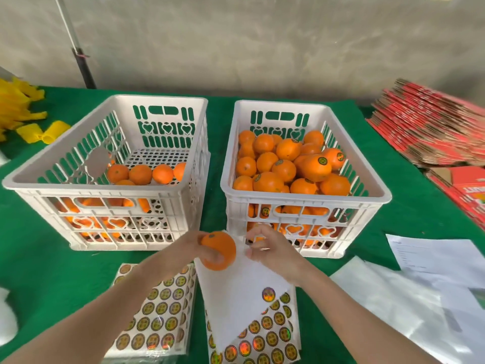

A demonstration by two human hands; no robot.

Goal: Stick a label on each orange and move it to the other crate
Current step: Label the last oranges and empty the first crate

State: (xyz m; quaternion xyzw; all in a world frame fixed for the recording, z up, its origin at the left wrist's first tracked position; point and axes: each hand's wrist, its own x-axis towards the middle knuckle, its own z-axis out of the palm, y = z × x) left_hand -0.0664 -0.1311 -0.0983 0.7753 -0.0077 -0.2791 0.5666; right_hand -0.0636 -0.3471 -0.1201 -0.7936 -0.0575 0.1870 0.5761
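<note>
A: Left hand (195,244)?
B: Grips a round orange fruit (219,252), just before the near rims of the left white slotted plastic crate (105,189) and fuller right crate (301,200).
A: Right hand (266,248)?
B: Pinches the white label-backing sheet (236,292) at its top edge; green tabletop (215,127) shows between the crates.

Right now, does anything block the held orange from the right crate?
Your right hand sits between the round orange and the white slatted plastic crate, whose near wall it must clear; the top is open.
</note>
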